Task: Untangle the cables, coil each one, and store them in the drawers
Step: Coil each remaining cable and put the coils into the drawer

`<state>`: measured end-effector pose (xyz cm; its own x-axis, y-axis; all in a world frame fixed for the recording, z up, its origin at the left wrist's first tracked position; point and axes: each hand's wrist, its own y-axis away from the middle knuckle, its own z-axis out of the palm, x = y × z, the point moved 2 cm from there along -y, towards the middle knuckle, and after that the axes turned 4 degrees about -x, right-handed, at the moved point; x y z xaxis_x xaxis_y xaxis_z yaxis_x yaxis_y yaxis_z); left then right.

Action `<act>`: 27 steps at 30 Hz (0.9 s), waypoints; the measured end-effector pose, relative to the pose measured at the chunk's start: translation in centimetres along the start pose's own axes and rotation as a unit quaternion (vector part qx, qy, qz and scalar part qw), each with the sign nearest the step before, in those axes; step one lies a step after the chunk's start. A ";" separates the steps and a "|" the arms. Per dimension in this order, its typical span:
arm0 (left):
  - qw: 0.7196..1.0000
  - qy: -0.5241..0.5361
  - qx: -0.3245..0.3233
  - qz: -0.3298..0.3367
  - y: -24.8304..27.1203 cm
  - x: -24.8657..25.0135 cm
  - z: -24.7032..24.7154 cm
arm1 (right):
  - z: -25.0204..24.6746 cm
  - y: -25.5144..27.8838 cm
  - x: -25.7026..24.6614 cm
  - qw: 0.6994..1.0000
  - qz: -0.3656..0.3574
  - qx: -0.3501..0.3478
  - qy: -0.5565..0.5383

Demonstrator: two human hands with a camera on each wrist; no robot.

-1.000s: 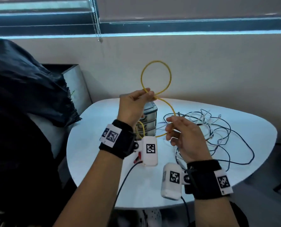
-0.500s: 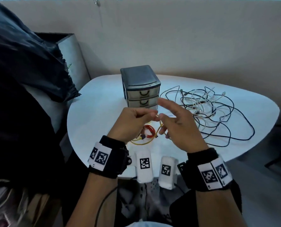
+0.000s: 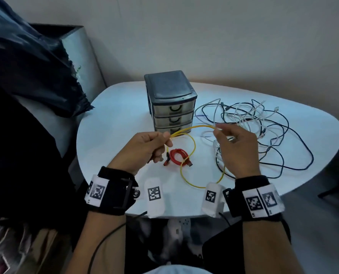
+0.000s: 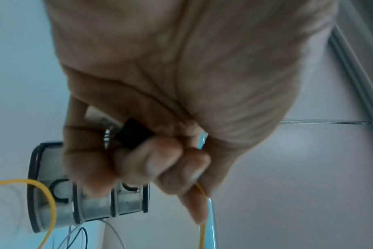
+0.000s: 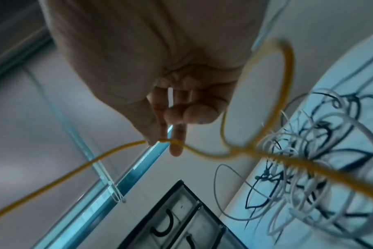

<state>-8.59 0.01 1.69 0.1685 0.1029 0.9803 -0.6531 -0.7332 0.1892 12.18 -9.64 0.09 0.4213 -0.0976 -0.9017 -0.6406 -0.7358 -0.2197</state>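
Both hands are raised over the white table [image 3: 113, 107] with a yellow cable [image 3: 194, 149] strung between them. The left hand [image 3: 145, 149] has its fingers curled and pinches the cable between thumb and forefinger; the left wrist view shows a dark connector [image 4: 132, 134] tucked in the curled fingers, with the cable running out past the forefinger. The right hand [image 3: 236, 149] pinches the same cable at its fingertips [image 5: 175, 148], the other fingers loosely bent. From the left hand's pinch the cable arcs over to the right hand and also drops in a loop onto the table, where it crosses a coiled red cable [image 3: 177, 158] lying just in front of the hands. Behind the red coil stands a small grey drawer unit [image 3: 170, 99] with three drawers, all closed. To its right a tangle [image 3: 263, 131] of black and white cables sprawls across the table, partly behind the right hand. A dark plastic bag [image 3: 26, 66] hangs over a bin at the far left, off the table
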 end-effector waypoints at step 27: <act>0.910 0.336 0.043 0.239 5.6 5.9 -7.6 | 11.9 -2.2 6.0 0.919 0.166 -0.263 0.244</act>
<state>-16.88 1.58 8.98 -0.6284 0.1249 0.7678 -0.4679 -0.8492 -0.2449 8.44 -0.60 -9.26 0.5792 -0.5688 -0.5840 -0.4405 -0.8211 0.3628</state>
